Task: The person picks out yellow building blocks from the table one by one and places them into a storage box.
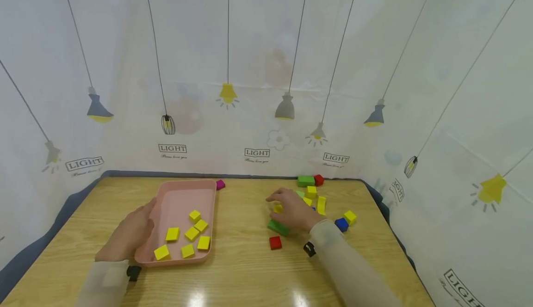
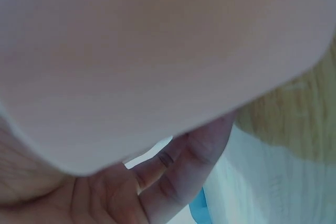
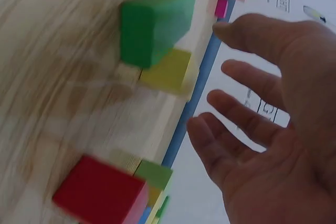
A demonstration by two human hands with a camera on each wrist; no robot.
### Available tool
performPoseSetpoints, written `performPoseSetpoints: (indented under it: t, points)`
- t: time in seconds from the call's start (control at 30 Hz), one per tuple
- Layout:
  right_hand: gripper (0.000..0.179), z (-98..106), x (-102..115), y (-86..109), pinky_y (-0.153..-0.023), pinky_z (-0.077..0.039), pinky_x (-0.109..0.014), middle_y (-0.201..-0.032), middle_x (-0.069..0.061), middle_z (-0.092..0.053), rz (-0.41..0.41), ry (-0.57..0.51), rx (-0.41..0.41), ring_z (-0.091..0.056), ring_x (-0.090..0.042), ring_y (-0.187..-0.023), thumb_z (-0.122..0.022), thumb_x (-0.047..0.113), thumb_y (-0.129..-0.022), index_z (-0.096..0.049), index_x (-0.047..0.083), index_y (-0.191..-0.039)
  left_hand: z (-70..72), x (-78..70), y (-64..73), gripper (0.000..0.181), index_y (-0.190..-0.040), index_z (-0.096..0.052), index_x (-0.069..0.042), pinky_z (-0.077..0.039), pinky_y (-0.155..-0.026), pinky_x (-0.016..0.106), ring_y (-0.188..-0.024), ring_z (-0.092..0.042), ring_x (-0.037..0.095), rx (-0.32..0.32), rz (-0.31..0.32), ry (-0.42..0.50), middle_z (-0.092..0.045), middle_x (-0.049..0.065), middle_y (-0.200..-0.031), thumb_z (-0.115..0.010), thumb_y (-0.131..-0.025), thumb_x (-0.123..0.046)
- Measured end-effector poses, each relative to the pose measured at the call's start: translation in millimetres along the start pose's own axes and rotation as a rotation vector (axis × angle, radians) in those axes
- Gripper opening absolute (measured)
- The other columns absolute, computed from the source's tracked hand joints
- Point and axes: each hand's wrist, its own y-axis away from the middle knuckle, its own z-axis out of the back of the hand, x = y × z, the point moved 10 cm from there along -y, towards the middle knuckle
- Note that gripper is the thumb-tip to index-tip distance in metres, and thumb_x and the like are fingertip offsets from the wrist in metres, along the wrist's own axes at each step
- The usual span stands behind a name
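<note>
A pink tray (image 1: 175, 187) lies on the left of the table with several yellow blocks (image 1: 172, 234) in it. My left hand (image 1: 128, 233) rests along the tray's left side, its fingers (image 2: 184, 177) at the outer wall. On the other side, my right hand (image 1: 293, 209) hovers over scattered blocks, fingers spread and holding nothing. Below its fingertips is a yellow block (image 1: 277, 209), beside a green block (image 1: 278, 227). In the right wrist view this yellow block (image 3: 168, 72) shows just behind the green one (image 3: 157, 27). A red block (image 1: 275, 242) lies nearer me.
Behind my right hand lie more yellow blocks (image 1: 311, 192), a green block (image 1: 306, 181) and a red one (image 1: 319, 180). Blue (image 1: 341, 224) and yellow (image 1: 350, 217) blocks sit right of the wrist. A magenta block (image 1: 220, 184) is by the tray's far corner. Printed cloth (image 1: 258, 126) hangs behind.
</note>
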Motion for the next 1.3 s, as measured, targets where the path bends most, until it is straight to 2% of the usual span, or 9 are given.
performPoseSetpoints:
  t: [0.13,0.27,0.5,0.6,0.8,1.03,1.3]
  points:
    - [0.052,2.0,-13.2,4.1,-0.135,-0.051,-0.061,-0.166,-0.014,-0.067,0.003,0.035,0.054,-0.061,-0.039,-0.155,-0.085,0.024,-0.106,-0.074,0.012,-0.156,-1.7,2.3,-0.5,0.068,-0.177,-0.031,0.013,-0.044,-0.127,0.081,-0.157,-0.049,0.067,0.014,0.01,0.006,-0.043,0.046,-0.174,-0.054,-0.116,-0.005]
    - [0.055,1.1,-27.1,7.7,-0.135,-0.052,-0.06,-0.171,-0.008,-0.063,-0.018,0.028,0.101,-0.06,-0.035,-0.157,-0.085,0.027,-0.107,-0.072,0.02,-0.16,-1.8,2.6,-2.0,0.067,-0.178,-0.028,0.012,-0.042,-0.129,0.081,-0.159,-0.048,0.067,0.029,0.031,0.015,-0.041,0.045,-0.175,-0.051,-0.117,-0.005]
    - [0.057,0.2,-27.9,8.7,-0.125,-0.062,-0.057,-0.17,-0.01,-0.065,0.008,-0.052,0.176,-0.072,-0.035,-0.144,-0.086,0.017,-0.106,-0.071,0.015,-0.16,0.9,1.7,-5.2,0.067,-0.176,-0.031,0.014,-0.048,-0.126,0.081,-0.154,-0.053,0.067,0.021,0.004,-0.01,-0.046,0.046,-0.171,-0.054,-0.116,-0.003]
    - [0.056,-0.8,-27.8,7.5,-0.119,-0.066,-0.053,-0.169,-0.011,-0.067,0.003,-0.082,0.203,-0.077,-0.035,-0.139,-0.087,0.013,-0.105,-0.072,0.013,-0.159,1.5,2.2,-6.6,0.066,-0.176,-0.03,0.014,-0.045,-0.129,0.08,-0.157,-0.05,0.066,0.022,0.004,0.004,-0.044,0.045,-0.174,-0.053,-0.117,-0.003]
    - [0.054,-2.5,-28.5,2.4,-0.116,-0.069,-0.049,-0.163,-0.01,-0.071,-0.01,-0.081,0.217,-0.078,-0.033,-0.138,-0.089,0.009,-0.103,-0.074,0.012,-0.155,-0.3,4.3,-8.2,0.065,-0.176,-0.029,0.015,-0.044,-0.13,0.08,-0.159,-0.049,0.066,0.025,-0.002,0.011,-0.043,0.044,-0.175,-0.051,-0.117,-0.002]
    - [0.053,-6.5,-33.1,-0.1,-0.115,-0.069,-0.047,-0.159,-0.005,-0.073,-0.09,-0.1,0.224,-0.079,-0.027,-0.135,-0.089,0.009,-0.103,-0.076,0.017,-0.153,0.1,2.5,-7.1,0.065,-0.175,-0.03,0.016,-0.045,-0.129,0.079,-0.157,-0.051,0.065,0.02,-0.014,0.011,-0.044,0.045,-0.174,-0.053,-0.116,-0.001]
    - [0.052,-8.6,-24.4,-5.8,-0.118,-0.068,-0.048,-0.159,-0.005,-0.074,-0.106,-0.098,0.233,-0.078,-0.024,-0.134,-0.088,0.01,-0.104,-0.076,0.017,-0.154,-0.9,3.9,-4.6,0.066,-0.177,-0.028,0.013,-0.042,-0.132,0.078,-0.161,-0.047,0.064,0.033,0.014,0.014,-0.04,0.044,-0.177,-0.051,-0.117,-0.003]
